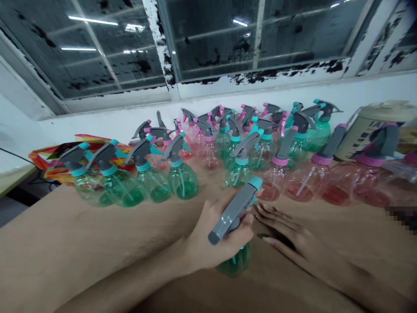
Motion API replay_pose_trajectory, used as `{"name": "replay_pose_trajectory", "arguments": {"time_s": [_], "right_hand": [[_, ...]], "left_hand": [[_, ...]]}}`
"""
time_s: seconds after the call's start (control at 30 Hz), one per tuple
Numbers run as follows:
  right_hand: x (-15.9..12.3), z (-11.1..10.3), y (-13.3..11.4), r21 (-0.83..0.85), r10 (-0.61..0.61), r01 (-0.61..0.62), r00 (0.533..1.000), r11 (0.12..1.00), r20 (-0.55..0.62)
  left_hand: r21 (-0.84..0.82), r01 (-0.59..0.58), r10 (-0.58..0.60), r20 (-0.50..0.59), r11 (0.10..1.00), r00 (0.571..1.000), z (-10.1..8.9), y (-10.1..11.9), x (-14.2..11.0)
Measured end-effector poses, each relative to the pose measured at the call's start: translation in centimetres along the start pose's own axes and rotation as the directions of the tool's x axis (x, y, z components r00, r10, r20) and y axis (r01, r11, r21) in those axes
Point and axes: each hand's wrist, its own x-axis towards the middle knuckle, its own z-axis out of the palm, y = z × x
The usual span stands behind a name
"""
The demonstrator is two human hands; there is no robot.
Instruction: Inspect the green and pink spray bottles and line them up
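Observation:
A green spray bottle (235, 263) with a grey trigger head and teal nozzle is in the grip of my left hand (211, 243). The fingers wrap around its neck just under the head, hiding much of the bottle. My right hand (293, 234) rests on the table to the right, fingers stretched out and holding nothing. Beyond my left hand stands another green spray bottle (239, 174). A row of green spray bottles (183, 180) is at the left, and pink spray bottles (304, 180) line up at the right.
More spray bottles, pink and green, crowd the back of the wooden table (114, 243) below the window (254, 39). A large beige container (368, 126) stands at the back right. An orange and yellow bag (48, 161) lies behind the left row.

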Motion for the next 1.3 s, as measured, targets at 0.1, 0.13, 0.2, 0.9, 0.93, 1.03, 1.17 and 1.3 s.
{"name": "replay_pose_trajectory", "arguments": {"time_s": [0.1, 0.13, 0.2, 0.9, 0.93, 1.03, 1.17, 1.3], "right_hand": [[0.0, 0.0, 0.0, 0.006, 0.006, -0.006, 1.0, 1.0, 0.028], [-0.1, 0.0, 0.1, 0.007, 0.012, -0.012, 0.999, 1.0, 0.035], [-0.1, 0.1, 0.1, 0.007, 0.021, -0.022, 0.999, 1.0, 0.038], [0.1, -0.1, 0.0, 0.103, 0.046, -0.048, 0.999, 0.994, 0.017], [0.1, -0.1, -0.1, 0.102, 0.047, -0.048, 0.999, 0.994, 0.02], [0.0, 0.0, -0.1, 0.106, 0.045, -0.046, 0.999, 0.993, 0.009], [0.0, 0.0, -0.1, 0.133, 0.056, -0.055, 0.998, 0.99, -0.005], [0.1, 0.0, -0.1, 0.128, 0.047, -0.045, 0.999, 0.991, -0.011]], "left_hand": [[-0.024, 0.014, -0.014, 0.023, 1.0, 1.0, 0.0, 0.0, 0.0], [-0.023, 0.019, -0.019, 0.026, 1.0, 0.999, -0.1, 0.0, 0.1], [-0.002, 0.021, -0.021, 0.028, 1.0, 0.999, -0.1, 0.0, 0.1], [0.109, -0.101, 0.094, 0.075, 0.989, 0.993, -1.1, 0.5, 0.8], [0.101, -0.085, 0.077, 0.078, 0.991, 0.994, -1.1, 0.6, 0.7], [0.067, -0.019, 0.015, 0.051, 0.998, 0.999, -0.9, 0.5, 0.6], [0.056, -0.012, 0.012, -0.004, 0.998, 1.0, -0.4, 0.0, 0.2], [0.088, 0.02, -0.017, -0.035, 0.996, 0.999, -0.2, -0.1, -0.1]]}}
